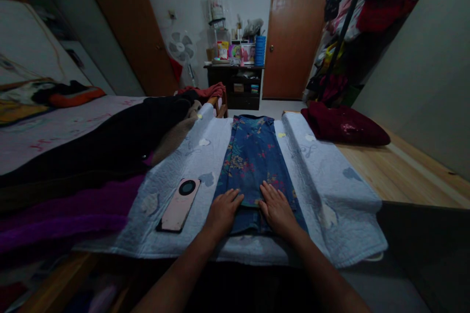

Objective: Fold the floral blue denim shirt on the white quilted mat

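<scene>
Your fingers (270, 191) lie flat and slightly apart, left hand (224, 211) and right hand (278, 209) both on the near end of the folded blue floral garment (253, 156). Under the garment spreads a quilted cloth (323, 176); left of it lies a pink phone (179, 211), far right a maroon bundle (345, 124).

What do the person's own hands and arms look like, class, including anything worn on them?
The left hand and right hand are bare, with no gloves. No sleeve shows on the left forearm or right forearm, and no watch or bracelet is visible. Fine details of the fingernails are too dim to tell.
</scene>
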